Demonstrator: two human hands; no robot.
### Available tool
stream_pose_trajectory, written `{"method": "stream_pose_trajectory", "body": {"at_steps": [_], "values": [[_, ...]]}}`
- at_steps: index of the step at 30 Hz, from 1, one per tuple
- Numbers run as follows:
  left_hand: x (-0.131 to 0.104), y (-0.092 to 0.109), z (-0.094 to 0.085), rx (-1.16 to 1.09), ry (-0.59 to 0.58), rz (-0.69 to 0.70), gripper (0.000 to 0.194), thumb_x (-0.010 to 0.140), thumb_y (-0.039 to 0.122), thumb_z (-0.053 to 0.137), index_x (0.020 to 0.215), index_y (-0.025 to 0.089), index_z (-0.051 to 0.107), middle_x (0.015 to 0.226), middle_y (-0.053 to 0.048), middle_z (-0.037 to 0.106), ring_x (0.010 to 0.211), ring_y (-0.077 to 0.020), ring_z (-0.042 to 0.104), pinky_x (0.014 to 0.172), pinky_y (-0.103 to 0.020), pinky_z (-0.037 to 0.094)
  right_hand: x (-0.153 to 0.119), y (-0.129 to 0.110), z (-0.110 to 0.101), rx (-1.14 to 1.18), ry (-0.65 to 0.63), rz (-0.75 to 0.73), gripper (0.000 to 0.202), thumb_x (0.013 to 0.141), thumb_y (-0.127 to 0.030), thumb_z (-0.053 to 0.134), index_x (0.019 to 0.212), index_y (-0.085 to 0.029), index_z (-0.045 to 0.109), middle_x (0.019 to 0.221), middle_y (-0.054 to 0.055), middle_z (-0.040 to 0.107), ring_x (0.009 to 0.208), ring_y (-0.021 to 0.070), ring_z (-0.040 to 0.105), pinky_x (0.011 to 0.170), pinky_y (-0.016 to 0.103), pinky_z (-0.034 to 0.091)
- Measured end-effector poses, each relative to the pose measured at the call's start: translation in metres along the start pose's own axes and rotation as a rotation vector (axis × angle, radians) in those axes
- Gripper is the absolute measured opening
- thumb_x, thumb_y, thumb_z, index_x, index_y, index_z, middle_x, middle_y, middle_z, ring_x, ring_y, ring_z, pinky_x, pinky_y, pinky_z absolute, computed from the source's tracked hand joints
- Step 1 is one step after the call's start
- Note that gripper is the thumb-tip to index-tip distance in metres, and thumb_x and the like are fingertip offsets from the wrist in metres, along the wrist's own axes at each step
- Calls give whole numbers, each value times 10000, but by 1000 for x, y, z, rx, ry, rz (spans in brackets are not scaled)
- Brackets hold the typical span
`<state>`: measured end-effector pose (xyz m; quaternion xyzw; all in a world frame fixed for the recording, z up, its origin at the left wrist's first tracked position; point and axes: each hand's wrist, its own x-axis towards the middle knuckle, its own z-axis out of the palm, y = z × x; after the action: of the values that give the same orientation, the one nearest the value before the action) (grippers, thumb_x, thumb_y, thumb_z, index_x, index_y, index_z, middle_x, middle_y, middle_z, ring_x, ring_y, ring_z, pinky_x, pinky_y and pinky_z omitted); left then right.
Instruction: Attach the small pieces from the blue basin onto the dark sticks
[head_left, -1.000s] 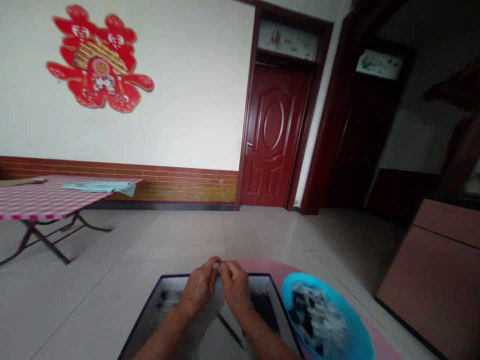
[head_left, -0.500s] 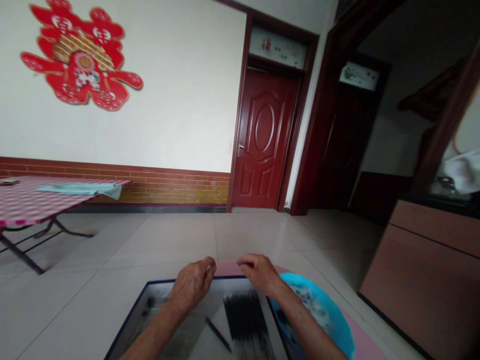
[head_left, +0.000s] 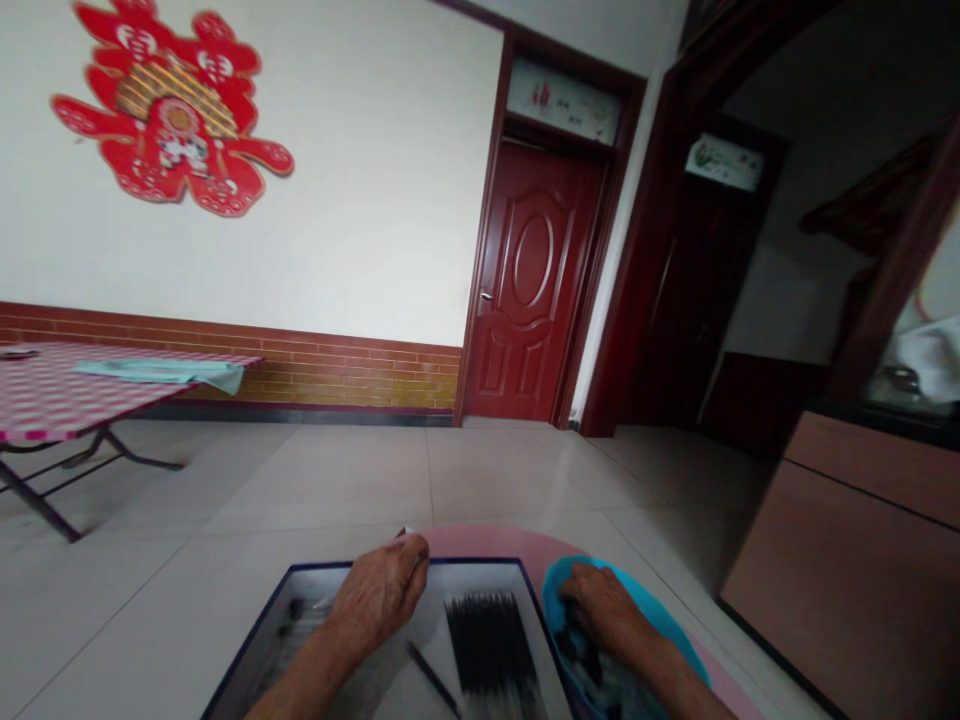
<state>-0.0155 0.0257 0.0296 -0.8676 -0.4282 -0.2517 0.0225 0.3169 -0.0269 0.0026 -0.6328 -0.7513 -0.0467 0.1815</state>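
Reaching into a blue bowl (head_left: 553, 600) at the tray's right edge, the right hand (head_left: 604, 615) rests among small pieces, its fingers curled too low to tell whether they grip. The left hand (head_left: 379, 592) hovers over the dark-rimmed tray (head_left: 352, 570), fingers (head_left: 417, 552) pinched narrowly on 1 small pale piece (head_left: 406, 533), beside a row of black sticks (head_left: 487, 655).

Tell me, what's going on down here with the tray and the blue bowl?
A person sits at a pink table with a dark-rimmed tray in front of them. The left hand hovers over the tray, pinching a small pale piece at its fingertips. The right hand is down inside the blue bowl, among small dark and white parts too blurred to identify. A row of thin black sticks lies in the tray between the hands.
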Motion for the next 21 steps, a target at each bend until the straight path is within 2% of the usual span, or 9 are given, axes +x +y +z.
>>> {"method": "stream_pose_trajectory", "body": {"at_steps": [3, 9, 13, 16, 19, 21], "values": [[-2, -1, 3, -50, 28, 16, 187, 897, 239, 338, 931, 203, 518, 764, -47, 662, 715, -189, 635, 645, -258, 435, 2, 1, 4, -81, -64, -50, 268, 604, -54, 462, 720, -194, 659, 816, 54, 647, 794, 207, 562, 729, 301, 354], [-1, -4, 10, -151, 86, -25, 157, 884, 254, 369, 938, 206, 509, 650, -10, 633, 643, -169, 622, 594, -231, 413, 5, 8, 12, -131, -71, -81, 217, 668, -88, 443, 742, -175, 626, 821, 63, 635, 778, 198, 554, 731, 306, 358], [1, -1, 8, -212, 103, -36, 145, 869, 237, 390, 876, 209, 532, 638, -1, 625, 609, -153, 605, 580, -218, 399, 12, 0, -3, -66, 3, -34, 167, 656, -100, 437, 707, -179, 575, 727, 46, 605, 697, 178, 542, 667, 287, 372], [1, 2, 6, -266, 135, -25, 153, 861, 224, 399, 858, 209, 551, 690, -10, 635, 652, -150, 603, 626, -221, 406, 22, -24, -24, 77, 115, -7, 123, 697, -138, 431, 696, -192, 541, 684, 26, 581, 648, 162, 534, 634, 274, 386], [1, 5, 3, -359, 168, 0, 180, 866, 229, 398, 882, 207, 576, 749, -18, 643, 694, -145, 599, 658, -217, 410, 35, -64, -37, 271, 178, -106, 108, 756, -179, 423, 712, -206, 518, 689, 10, 566, 660, 152, 538, 638, 260, 403], [2, 8, 1, -437, 183, 3, 201, 874, 246, 400, 915, 205, 593, 751, -15, 643, 685, -138, 591, 650, -208, 411, 45, -93, -37, 348, 193, -175, 106, 763, -173, 423, 722, -210, 513, 704, 10, 562, 676, 153, 541, 641, 259, 409]]}}
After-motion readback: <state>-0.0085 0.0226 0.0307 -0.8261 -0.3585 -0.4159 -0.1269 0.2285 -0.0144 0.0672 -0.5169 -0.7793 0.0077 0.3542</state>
